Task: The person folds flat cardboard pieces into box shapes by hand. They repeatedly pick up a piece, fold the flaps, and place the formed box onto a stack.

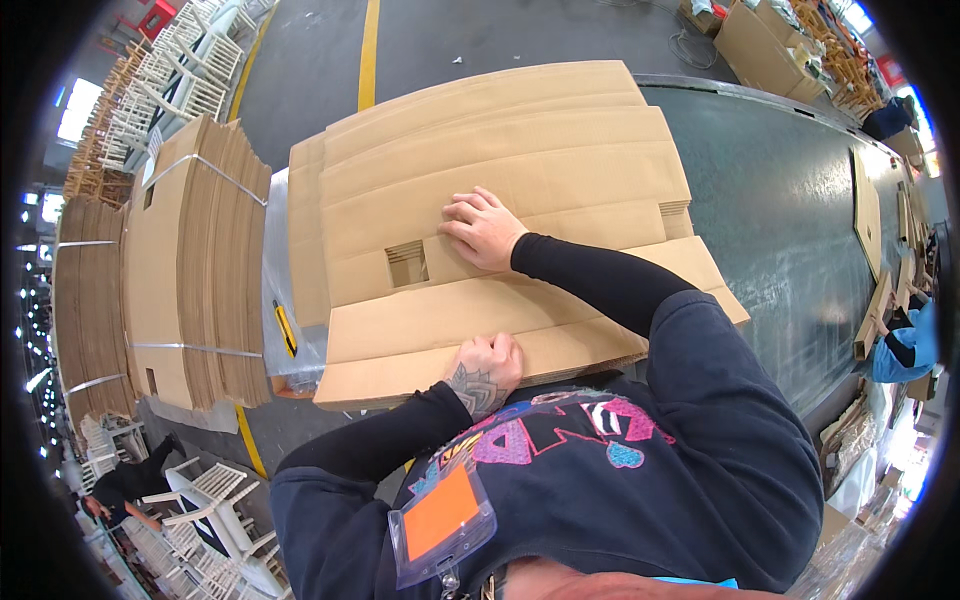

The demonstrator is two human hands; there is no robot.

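Observation:
A stack of flat brown cardboard cartons (pixel 500 160) lies in front of me, creased across, with a cut-out hole near its left side. A long flap (pixel 420 330) is folded along the near side of the top carton. My left hand (pixel 488 365) is closed like a fist and rests on that flap, close to its near edge. Farther off, my right hand (pixel 482 230) lies on the carton beyond the flap, right of the hole, its fingers apart and slightly bent. My right forearm crosses over the flap.
Strapped bundles of flat cardboard (pixel 200 270) stand at the left. A yellow-handled cutter (pixel 285 330) lies on plastic beside the stack. To the right stretches a grey-green tabletop (pixel 750 200), with a person in blue (pixel 905 345) beyond it. White chairs (pixel 215 500) stand at lower left.

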